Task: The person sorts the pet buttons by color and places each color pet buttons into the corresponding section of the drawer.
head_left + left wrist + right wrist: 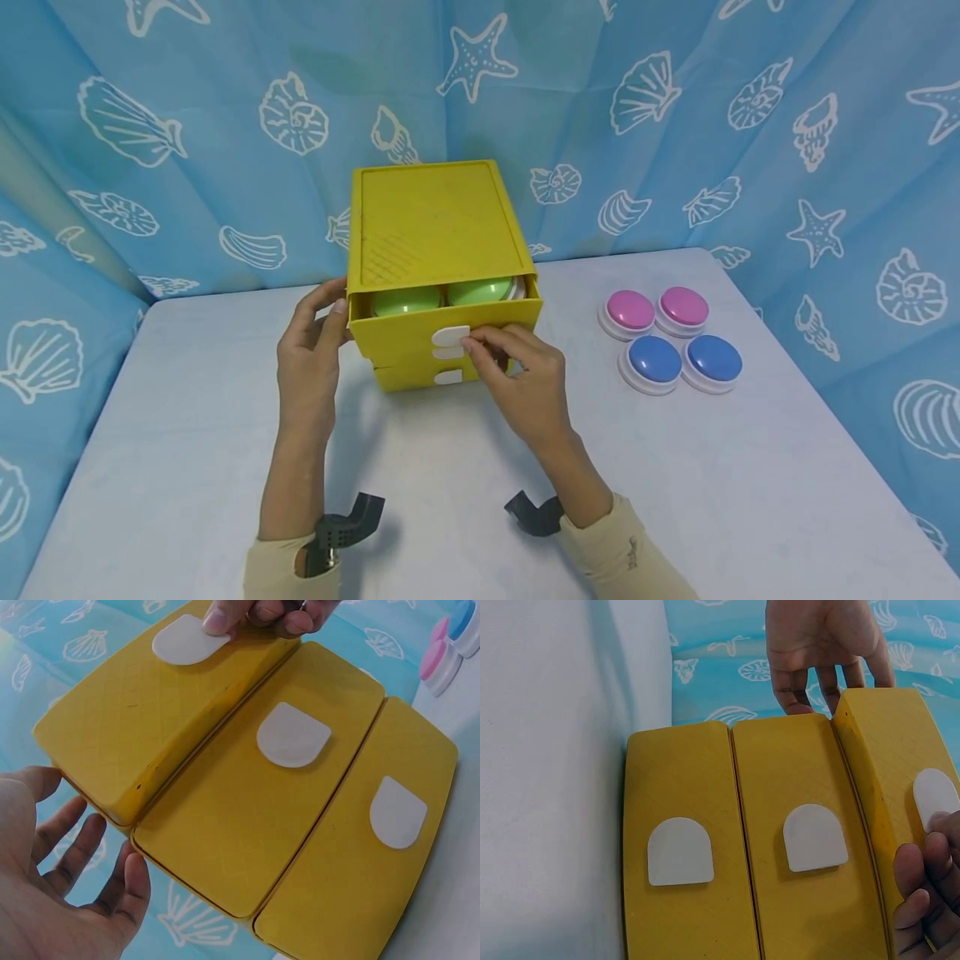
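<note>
A yellow three-drawer box stands on the table, its top drawer pulled partly out. Inside that drawer show green domes with white rims. My right hand pinches the white handle of the top drawer between thumb and fingers. At the box's left side, the fingertips of my left hand rest against its edge, fingers spread and loosely bent. The middle drawer and bottom drawer are closed, each with a white handle on its front.
To the right of the box, two pink push lights and two blue push lights with white bases sit close together on the white table. A blue shell-print curtain hangs behind the box and along the sides.
</note>
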The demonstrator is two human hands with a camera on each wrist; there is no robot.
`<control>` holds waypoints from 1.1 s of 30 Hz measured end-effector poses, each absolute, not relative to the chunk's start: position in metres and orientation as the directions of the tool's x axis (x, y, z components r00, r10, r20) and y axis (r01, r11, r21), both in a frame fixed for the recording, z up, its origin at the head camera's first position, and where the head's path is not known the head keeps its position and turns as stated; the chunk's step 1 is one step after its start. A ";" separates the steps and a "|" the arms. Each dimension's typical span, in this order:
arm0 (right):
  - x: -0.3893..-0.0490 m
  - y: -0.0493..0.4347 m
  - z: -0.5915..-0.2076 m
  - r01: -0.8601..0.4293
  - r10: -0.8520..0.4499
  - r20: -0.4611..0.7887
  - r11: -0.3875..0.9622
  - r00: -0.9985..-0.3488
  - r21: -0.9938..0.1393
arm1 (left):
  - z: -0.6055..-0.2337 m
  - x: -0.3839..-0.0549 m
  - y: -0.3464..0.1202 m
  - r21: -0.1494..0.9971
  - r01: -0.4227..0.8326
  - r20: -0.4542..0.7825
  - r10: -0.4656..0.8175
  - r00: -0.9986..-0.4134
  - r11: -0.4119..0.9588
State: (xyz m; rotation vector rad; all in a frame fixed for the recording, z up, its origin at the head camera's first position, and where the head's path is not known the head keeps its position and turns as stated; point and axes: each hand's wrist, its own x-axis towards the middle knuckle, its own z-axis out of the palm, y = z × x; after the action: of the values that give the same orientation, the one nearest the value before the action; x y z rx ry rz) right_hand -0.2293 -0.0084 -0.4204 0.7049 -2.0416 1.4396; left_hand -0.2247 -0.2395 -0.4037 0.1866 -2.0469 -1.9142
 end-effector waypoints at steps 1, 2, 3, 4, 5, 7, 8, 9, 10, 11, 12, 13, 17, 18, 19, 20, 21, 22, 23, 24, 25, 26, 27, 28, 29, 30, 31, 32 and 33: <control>-0.230 -0.008 -0.420 -0.685 -0.107 0.689 0.292 -0.717 -0.668 | -0.403 -0.225 -0.239 0.988 0.130 0.151 -0.317 -0.936 0.086; -0.230 -0.009 -0.420 -0.686 -0.107 0.690 0.291 -0.716 -0.667 | -0.403 -0.225 -0.239 0.988 0.131 0.152 -0.317 -0.936 0.085; -0.231 -0.009 -0.420 -0.686 -0.105 0.690 0.291 -0.716 -0.667 | -0.403 -0.225 -0.239 0.988 0.129 0.151 -0.318 -0.936 0.088; -0.232 -0.009 -0.421 -0.684 -0.105 0.689 0.293 -0.717 -0.668 | -0.403 -0.225 -0.239 0.987 0.129 0.152 -0.319 -0.936 0.091; -0.233 -0.009 -0.421 -0.684 -0.104 0.689 0.292 -0.717 -0.668 | -0.403 -0.225 -0.239 0.987 0.128 0.151 -0.320 -0.935 0.092; -0.234 -0.009 -0.421 -0.682 -0.104 0.687 0.294 -0.719 -0.670 | -0.403 -0.225 -0.239 0.988 0.126 0.150 -0.321 -0.935 0.093; -0.234 -0.010 -0.421 -0.682 -0.104 0.687 0.294 -0.719 -0.670 | -0.402 -0.225 -0.239 0.988 0.126 0.149 -0.322 -0.935 0.092; -0.235 -0.010 -0.421 -0.682 -0.104 0.687 0.295 -0.719 -0.669 | -0.402 -0.225 -0.239 0.988 0.124 0.148 -0.322 -0.935 0.092; -0.235 -0.010 -0.420 -0.682 -0.104 0.688 0.297 -0.719 -0.668 | -0.402 -0.225 -0.239 0.988 0.123 0.146 -0.322 -0.935 0.090; -0.236 -0.010 -0.420 -0.683 -0.104 0.688 0.298 -0.718 -0.667 | -0.402 -0.225 -0.239 0.989 0.124 0.146 -0.322 -0.935 0.086; -0.237 -0.010 -0.420 -0.683 -0.104 0.689 0.301 -0.717 -0.666 | -0.402 -0.225 -0.239 0.989 0.123 0.144 -0.323 -0.935 0.086; -0.238 -0.010 -0.419 -0.683 -0.104 0.689 0.304 -0.717 -0.664 | -0.402 -0.225 -0.239 0.989 0.124 0.144 -0.323 -0.935 0.084; -0.243 -0.011 -0.420 -0.680 -0.104 0.687 0.304 -0.720 -0.667 | -0.402 -0.226 -0.239 0.990 0.113 0.136 -0.326 -0.935 0.088; -0.244 -0.011 -0.420 -0.681 -0.103 0.687 0.301 -0.719 -0.668 | -0.402 -0.226 -0.239 0.990 0.111 0.134 -0.326 -0.936 0.089; -0.244 -0.012 -0.420 -0.682 -0.102 0.688 0.298 -0.719 -0.668 | -0.401 -0.226 -0.239 0.990 0.111 0.135 -0.325 -0.936 0.090; -0.245 -0.013 -0.421 -0.682 -0.101 0.688 0.293 -0.719 -0.670 | -0.402 -0.226 -0.240 0.990 0.108 0.133 -0.326 -0.936 0.093; -0.246 -0.013 -0.421 -0.684 -0.100 0.689 0.290 -0.717 -0.669 | -0.401 -0.226 -0.240 0.990 0.110 0.135 -0.325 -0.936 0.094; -0.247 -0.014 -0.421 -0.686 -0.099 0.691 0.286 -0.716 -0.669 | -0.401 -0.226 -0.241 0.989 0.109 0.135 -0.324 -0.936 0.096; -0.247 -0.015 -0.421 -0.685 -0.098 0.691 0.285 -0.716 -0.670 | -0.401 -0.226 -0.241 0.989 0.109 0.135 -0.324 -0.936 0.097; -0.248 -0.015 -0.421 -0.686 -0.098 0.692 0.288 -0.716 -0.669 | -0.401 -0.226 -0.242 0.989 0.110 0.136 -0.324 -0.936 0.099; -0.249 -0.016 -0.421 -0.685 -0.098 0.692 0.289 -0.716 -0.668 | -0.401 -0.226 -0.242 0.989 0.110 0.138 -0.325 -0.936 0.102; -0.250 -0.016 -0.421 -0.685 -0.099 0.691 0.290 -0.716 -0.668 | -0.401 -0.226 -0.242 0.989 0.111 0.139 -0.325 -0.935 0.102; -0.251 -0.017 -0.421 -0.685 -0.099 0.691 0.293 -0.716 -0.668 | -0.401 -0.226 -0.242 0.988 0.112 0.140 -0.327 -0.935 0.102; -0.252 -0.017 -0.421 -0.685 -0.099 0.691 0.292 -0.716 -0.668 | -0.401 -0.226 -0.242 0.989 0.114 0.141 -0.326 -0.935 0.099; -0.253 -0.017 -0.421 -0.684 -0.098 0.691 0.294 -0.716 -0.667 | -0.401 -0.227 -0.242 0.989 0.116 0.142 -0.324 -0.935 0.096; -0.254 -0.017 -0.421 -0.684 -0.097 0.691 0.297 -0.716 -0.667 | -0.401 -0.227 -0.242 0.989 0.117 0.141 -0.322 -0.936 0.094; -0.255 -0.016 -0.422 -0.684 -0.096 0.692 0.297 -0.716 -0.666 | -0.402 -0.227 -0.242 0.989 0.121 0.143 -0.320 -0.937 0.090; -0.256 -0.016 -0.421 -0.683 -0.095 0.692 0.299 -0.716 -0.666 | -0.403 -0.228 -0.242 0.989 0.125 0.145 -0.316 -0.937 0.083; -0.257 -0.016 -0.422 -0.683 -0.094 0.692 0.299 -0.716 -0.666 | -0.403 -0.228 -0.242 0.989 0.126 0.145 -0.314 -0.938 0.080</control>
State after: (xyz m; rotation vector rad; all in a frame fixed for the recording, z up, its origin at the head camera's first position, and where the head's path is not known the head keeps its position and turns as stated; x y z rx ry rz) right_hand -0.2567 -0.0155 -0.4215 0.6892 -2.0346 1.4329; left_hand -0.2279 -0.2417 -0.4030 0.1865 -2.0436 -1.9254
